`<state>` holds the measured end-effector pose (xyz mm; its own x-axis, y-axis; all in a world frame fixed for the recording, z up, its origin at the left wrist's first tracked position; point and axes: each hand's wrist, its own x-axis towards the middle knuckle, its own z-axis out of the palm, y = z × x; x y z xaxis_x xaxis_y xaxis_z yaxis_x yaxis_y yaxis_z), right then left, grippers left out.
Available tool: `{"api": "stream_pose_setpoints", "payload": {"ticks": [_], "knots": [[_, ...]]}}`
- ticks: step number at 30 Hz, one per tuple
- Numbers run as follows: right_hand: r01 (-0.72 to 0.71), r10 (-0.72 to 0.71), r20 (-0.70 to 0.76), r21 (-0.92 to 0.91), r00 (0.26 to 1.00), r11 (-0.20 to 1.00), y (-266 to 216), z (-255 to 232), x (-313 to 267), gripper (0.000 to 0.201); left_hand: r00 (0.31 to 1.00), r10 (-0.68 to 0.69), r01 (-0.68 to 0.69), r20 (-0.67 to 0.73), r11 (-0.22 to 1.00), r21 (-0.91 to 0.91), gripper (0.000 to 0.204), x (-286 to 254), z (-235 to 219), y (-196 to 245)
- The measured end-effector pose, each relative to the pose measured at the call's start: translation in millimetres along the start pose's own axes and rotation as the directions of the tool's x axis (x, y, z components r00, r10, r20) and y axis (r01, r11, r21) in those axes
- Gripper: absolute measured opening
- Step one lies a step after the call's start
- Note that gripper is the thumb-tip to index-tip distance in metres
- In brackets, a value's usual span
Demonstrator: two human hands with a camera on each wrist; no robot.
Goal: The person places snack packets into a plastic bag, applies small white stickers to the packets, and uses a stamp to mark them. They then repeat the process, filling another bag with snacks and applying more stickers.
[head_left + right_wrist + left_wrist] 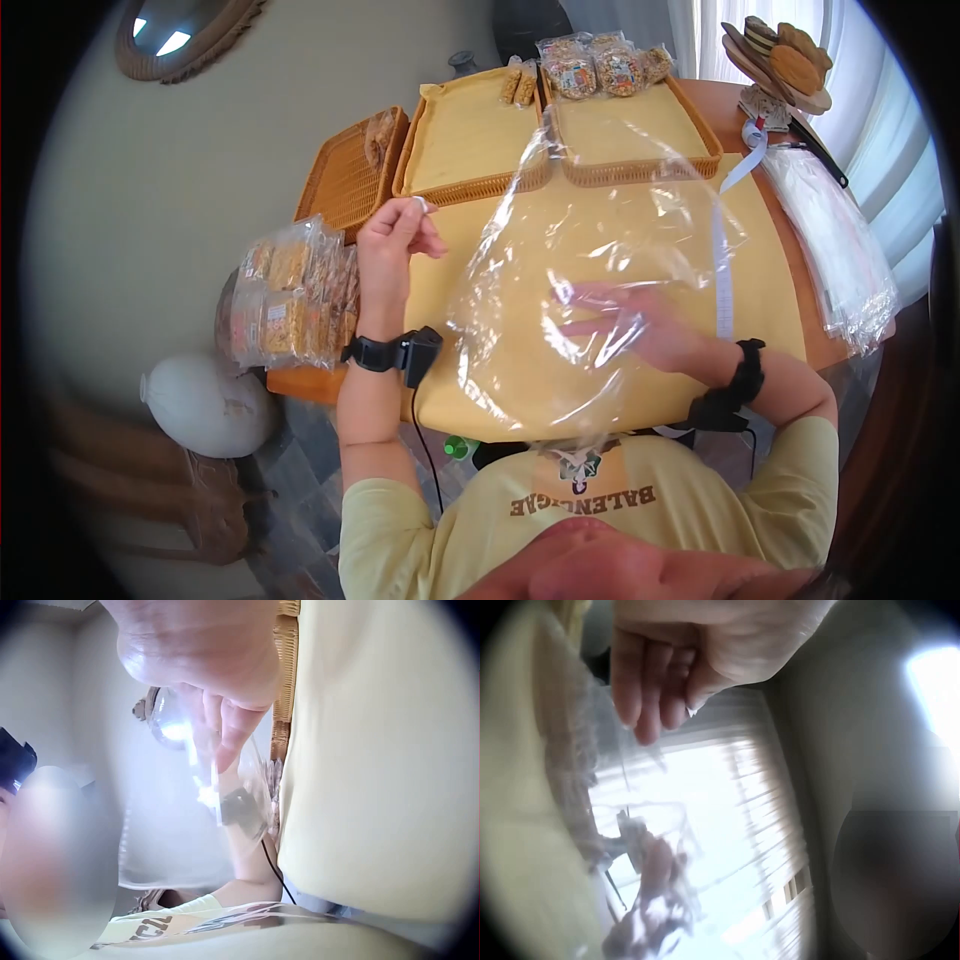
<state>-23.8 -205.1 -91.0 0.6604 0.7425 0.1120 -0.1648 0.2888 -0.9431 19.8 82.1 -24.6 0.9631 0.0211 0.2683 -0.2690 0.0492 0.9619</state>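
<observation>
In the head view, a large clear plastic bag [500, 240] spreads in front of my right hand [650, 325], which shows through the film. That hand's fingers are extended and slightly spread, and the film lies around them. The right wrist view shows the clear film [169, 840] hanging at those fingertips. To the left of the bag, my raised left hand [392, 232] pinches a small white piece [420, 203] between thumb and finger. Up close, the white piece [692, 712] shows only as a tip at the thumb; its kind cannot be made out.
Wicker trays [470, 185] line the back of the yellow-covered table [440, 390]. Packaged snacks [615, 70] sit at the back, with more bagged snacks [290, 300] at left. A stack of clear bags [835, 240] lies at right, near a white tape strip [722, 270].
</observation>
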Motion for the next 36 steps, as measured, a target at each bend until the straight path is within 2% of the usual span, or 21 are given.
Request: {"api": "stream_pose_setpoints", "payload": {"ticks": [1,3,5,9,10,11,12,14,15,17,18,19,20,21,23,24,25,26,30,34,36], "knots": [[-0.008,0.008,0.003,-0.005,1.0,1.0,-8.9,-5.6,-7.4,0.054,1.0,0.0,0.0,0.0,0.998,0.064,0.015,-3.3,-3.1,11.2],[-0.092,0.145,-0.241,0.219,0.96,0.971,-38.2,-18.0,-23.2,0.051,0.999,-0.018,0.022,-0.038,0.994,0.109,0.015,-16.4,-6.2,28.3],[-0.07,0.183,-0.39,0.286,0.903,0.956,-46.5,-38.5,-40.4,0.049,1.0,-0.013,0.013,-0.001,0.978,0.21,0.015,-34.8,-11.3,44.3],[-0.111,0.184,-0.668,0.151,0.721,0.982,-63.8,-73.8,-73.5,0.053,0.999,0.003,0.012,-0.035,0.903,0.428,0.013,-89.6,-33.0,65.7],[-0.203,0.166,-0.714,0.034,0.68,0.978,-69.2,-80.4,-83.0,0.056,0.994,-0.085,0.107,-0.067,0.863,0.495,0.011,-105.1,-38.9,66.2],[-0.29,0.13,-0.757,-0.081,0.64,0.954,-75.4,-88.3,-92.8,0.058,0.992,-0.084,0.118,-0.09,0.86,0.497,0.011,-121.1,-42.5,60.9],[-0.293,0.134,-0.746,-0.085,0.652,0.952,-81.6,-98.4,-102.1,0.058,0.979,-0.181,0.202,-0.091,0.868,0.453,0.01,-138.4,-46.7,49.5],[-0.562,0.183,-0.781,-0.245,0.597,0.79,-97.4,-115.9,-121.5,0.055,0.938,-0.325,0.346,-0.122,0.848,0.402,0.009,-172.7,-48.5,29.8],[-0.568,0.187,-0.775,-0.254,0.604,0.783,-105.9,-122.2,-130.1,0.055,0.914,-0.372,0.405,-0.162,0.826,0.392,0.008,-189.8,-46.9,21.0],[-0.803,-0.061,-0.902,-0.409,0.427,0.433,-119.4,-124.6,-139.9,0.046,0.926,-0.306,0.37,-0.22,0.848,0.379,0.009,-221.0,-51.4,2.4],[-0.8,-0.062,-0.896,-0.423,0.44,0.426,-123.4,-114.3,-139.7,0.046,0.923,-0.208,0.337,-0.324,0.842,0.42,0.009,-235.0,-55.8,-9.1],[-0.847,-0.244,-0.851,-0.508,0.466,0.154,-124.5,-96.0,-134.3,0.042,0.902,-0.101,0.31,-0.42,0.829,0.466,0.009,-246.3,-59.5,-18.8],[-0.85,-0.403,-0.756,-0.51,0.515,-0.131,-123.4,-75.3,-129.3,0.037,0.911,-0.084,0.309,-0.405,0.787,0.534,0.01,-255.8,-60.4,-23.9],[-0.733,-0.419,-0.641,-0.673,0.643,-0.095,-116.3,-52.0,-122.7,0.031,0.909,-0.077,0.307,-0.41,0.789,0.533,0.01,-260.2,-62.1,-33.5],[-0.469,-0.432,-0.404,-0.882,0.807,-0.051,-94.1,-0.9,-100.1,0.018,0.88,-0.248,0.324,-0.404,0.937,0.131,0.01,-262.2,-60.2,-47.9],[-0.334,-0.343,-0.309,-0.943,0.887,-0.014,-83.8,24.7,-89.2,0.03,0.88,-0.271,0.312,-0.389,0.949,0.045,0.013,-258.1,-53.8,-43.9],[-0.167,-0.298,-0.135,-0.983,0.945,-0.082,-71.0,46.1,-77.6,0.039,0.879,-0.262,0.303,-0.397,0.952,0.043,0.013,-255.8,-52.4,-43.6],[0.004,-0.243,0.04,-0.989,0.969,-0.145,-57.1,63.4,-67.9,0.048,0.889,-0.258,0.288,-0.379,0.957,0.026,0.014,-253.6,-50.9,-44.4],[0.295,-0.016,0.301,-0.943,0.954,-0.153,-21.5,101.6,-41.1,0.081,0.888,-0.241,0.247,-0.393,0.968,-0.035,0.016,-251.9,-44.6,-43.3],[0.333,0.043,0.332,-0.918,0.942,-0.215,-11.0,118.0,-28.1,0.088,0.901,-0.218,0.223,-0.375,0.974,-0.03,0.017,-253.9,-41.2,-27.2],[0.295,0.029,0.301,-0.905,0.953,-0.307,-8.7,119.9,-25.0,0.088,0.922,-0.199,0.171,-0.331,0.979,-0.113,0.017,-245.2,-40.6,-17.9]]}}
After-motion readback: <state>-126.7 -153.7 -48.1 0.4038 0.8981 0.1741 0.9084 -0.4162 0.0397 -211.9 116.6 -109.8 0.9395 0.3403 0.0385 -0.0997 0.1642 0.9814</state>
